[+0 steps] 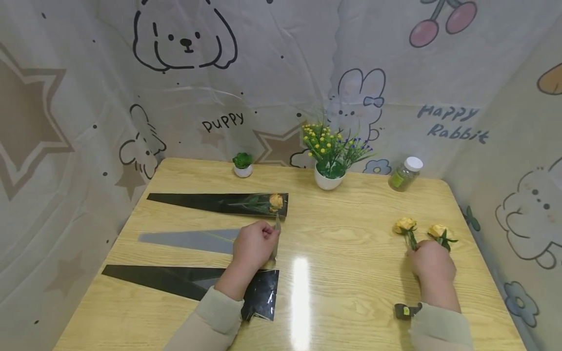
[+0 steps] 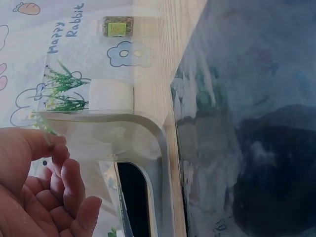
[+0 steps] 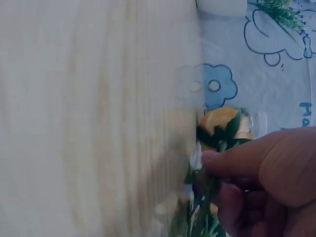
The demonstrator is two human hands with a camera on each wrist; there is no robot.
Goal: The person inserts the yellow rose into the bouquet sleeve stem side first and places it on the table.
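Note:
My left hand (image 1: 256, 244) pinches the lifted wide end of a translucent grey flower sleeve (image 1: 184, 241) between thumb and fingers; in the left wrist view the film (image 2: 98, 136) curves up from the table. At the table's right side, my right hand (image 1: 434, 263) pinches a green stem (image 3: 222, 146) just below a yellow rose (image 3: 217, 123). In the head view two yellow roses, one on the left (image 1: 405, 224) and one on the right (image 1: 439, 232), show just beyond that hand. I cannot tell whether it holds both stems.
A black sleeve (image 1: 197, 200) with a yellow rose (image 1: 276, 202) inside lies beyond the grey one. Another black sleeve (image 1: 153, 279) lies nearer, partly under the left forearm. A tape measure (image 1: 405, 311) sits by the right cuff. Potted plants (image 1: 328, 181) and a white-lidded jar (image 1: 403, 176) stand at the back.

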